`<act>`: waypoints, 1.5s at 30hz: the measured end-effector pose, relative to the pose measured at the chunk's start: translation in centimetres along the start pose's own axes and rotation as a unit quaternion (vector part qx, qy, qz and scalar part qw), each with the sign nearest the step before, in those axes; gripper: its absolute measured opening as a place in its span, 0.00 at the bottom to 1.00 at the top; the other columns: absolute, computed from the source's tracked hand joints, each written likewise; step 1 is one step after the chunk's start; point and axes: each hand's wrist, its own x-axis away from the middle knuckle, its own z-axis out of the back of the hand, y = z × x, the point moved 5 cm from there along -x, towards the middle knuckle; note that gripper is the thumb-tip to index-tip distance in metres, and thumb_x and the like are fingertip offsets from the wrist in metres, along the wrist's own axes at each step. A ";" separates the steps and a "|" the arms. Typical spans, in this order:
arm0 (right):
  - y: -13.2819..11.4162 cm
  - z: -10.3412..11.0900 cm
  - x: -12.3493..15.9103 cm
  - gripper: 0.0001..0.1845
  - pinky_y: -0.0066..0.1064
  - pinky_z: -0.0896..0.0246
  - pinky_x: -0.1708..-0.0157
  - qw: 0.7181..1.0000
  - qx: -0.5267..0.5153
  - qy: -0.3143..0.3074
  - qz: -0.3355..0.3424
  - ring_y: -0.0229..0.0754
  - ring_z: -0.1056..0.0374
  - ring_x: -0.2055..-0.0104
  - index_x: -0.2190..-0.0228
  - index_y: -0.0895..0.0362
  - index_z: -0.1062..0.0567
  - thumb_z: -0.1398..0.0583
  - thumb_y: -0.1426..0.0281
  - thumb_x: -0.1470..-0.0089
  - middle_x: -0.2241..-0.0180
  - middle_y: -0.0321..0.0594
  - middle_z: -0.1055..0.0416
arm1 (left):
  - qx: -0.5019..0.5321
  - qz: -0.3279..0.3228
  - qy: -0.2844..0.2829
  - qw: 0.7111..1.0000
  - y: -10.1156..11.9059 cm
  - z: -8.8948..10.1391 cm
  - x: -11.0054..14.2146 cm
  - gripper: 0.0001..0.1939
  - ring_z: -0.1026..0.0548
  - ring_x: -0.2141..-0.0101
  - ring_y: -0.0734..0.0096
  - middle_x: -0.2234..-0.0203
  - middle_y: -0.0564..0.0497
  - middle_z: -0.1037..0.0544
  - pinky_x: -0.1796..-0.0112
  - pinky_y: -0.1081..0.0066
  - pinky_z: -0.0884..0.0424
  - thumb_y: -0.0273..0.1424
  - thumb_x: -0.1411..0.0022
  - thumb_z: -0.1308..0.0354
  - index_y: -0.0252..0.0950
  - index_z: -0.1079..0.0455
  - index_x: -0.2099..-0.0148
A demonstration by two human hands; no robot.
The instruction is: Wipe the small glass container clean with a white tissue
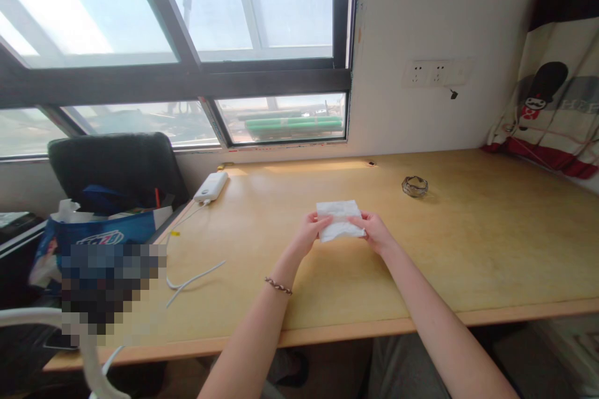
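A folded white tissue (337,217) lies on the light wooden desk (468,249) in front of me. My left hand (311,232) pinches its left edge and my right hand (374,230) pinches its right edge. Both sets of fingers are closed on the paper. A braided bracelet (277,286) circles my left wrist.
A small glass ashtray (414,186) stands right of the tissue, farther back. A white power bank (211,187) with a white cable (191,277) lies at the desk's left. A black chair (116,168) holding a blue bag (100,234) stands left. Wall sockets (433,73) and a patterned curtain (556,93) are at right.
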 end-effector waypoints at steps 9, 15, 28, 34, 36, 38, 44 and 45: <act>-0.5 0.9 -0.2 0.05 0.20 0.46 0.86 0.996 -0.082 0.029 -0.007 0.29 0.42 0.85 0.79 0.57 0.28 0.40 0.74 0.66 0.84 0.31 0.34 | 0.065 -0.018 0.005 0.998 0.9 0.6 -0.1 0.09 0.33 0.76 0.80 0.75 0.51 0.29 0.74 0.80 0.37 0.28 0.55 0.44 0.32 0.30 0.67; -1.1 0.5 0.1 0.02 0.22 0.43 0.86 0.995 -0.095 -0.010 0.034 0.30 0.42 0.84 0.83 0.58 0.32 0.44 0.73 0.64 0.84 0.32 0.37 | 0.080 -0.012 0.004 0.997 0.7 0.8 -0.2 0.02 0.36 0.79 0.82 0.80 0.54 0.34 0.78 0.80 0.39 0.26 0.57 0.48 0.32 0.35 0.75; -2.2 -0.7 1.0 0.14 0.20 0.48 0.87 0.995 -0.014 -0.022 0.101 0.28 0.47 0.84 0.82 0.56 0.43 0.39 0.70 0.62 0.85 0.27 0.45 | -0.031 0.010 -0.010 0.999 0.6 0.1 -0.1 0.16 0.33 0.79 0.75 0.80 0.52 0.31 0.78 0.76 0.38 0.38 0.50 0.51 0.33 0.34 0.62; -2.5 -1.6 1.6 0.14 0.20 0.60 0.88 0.995 -0.002 -0.062 0.078 0.27 0.51 0.85 0.81 0.57 0.41 0.38 0.71 0.63 0.85 0.26 0.46 | -0.168 0.021 -0.107 0.980 0.5 -1.1 0.9 0.18 0.38 0.82 0.81 0.83 0.53 0.34 0.82 0.79 0.47 0.41 0.54 0.44 0.28 0.30 0.71; -2.5 -1.4 1.5 0.14 0.20 0.63 0.88 0.995 -0.006 -0.060 0.080 0.26 0.52 0.85 0.81 0.57 0.41 0.38 0.71 0.64 0.85 0.26 0.45 | -0.179 0.005 -0.101 0.979 0.8 -0.9 1.0 0.18 0.40 0.83 0.82 0.84 0.54 0.35 0.83 0.79 0.49 0.41 0.54 0.44 0.28 0.30 0.72; -2.6 -0.9 1.2 0.14 0.20 0.64 0.88 0.995 -0.019 -0.047 0.087 0.26 0.53 0.85 0.82 0.57 0.40 0.37 0.73 0.64 0.84 0.26 0.45 | -0.179 -0.001 -0.092 0.980 1.0 -0.8 0.9 0.17 0.41 0.84 0.83 0.85 0.55 0.36 0.84 0.79 0.50 0.41 0.54 0.43 0.29 0.31 0.72; -2.3 1.0 0.3 0.10 0.21 0.47 0.81 0.984 -0.128 0.061 0.110 0.28 0.43 0.81 0.75 0.54 0.34 0.37 0.71 0.63 0.79 0.28 0.37 | -0.149 -0.058 0.069 0.985 1.1 -0.2 0.4 0.18 0.41 0.85 0.82 0.87 0.56 0.37 0.84 0.79 0.48 0.43 0.54 0.44 0.30 0.33 0.73; -1.8 0.7 0.3 0.10 0.22 0.43 0.77 0.986 -0.133 0.049 0.087 0.30 0.39 0.77 0.73 0.54 0.32 0.37 0.69 0.62 0.76 0.30 0.35 | -0.142 -0.077 0.106 0.981 1.0 -0.2 0.4 0.18 0.40 0.84 0.81 0.86 0.55 0.36 0.84 0.80 0.47 0.43 0.54 0.45 0.30 0.33 0.72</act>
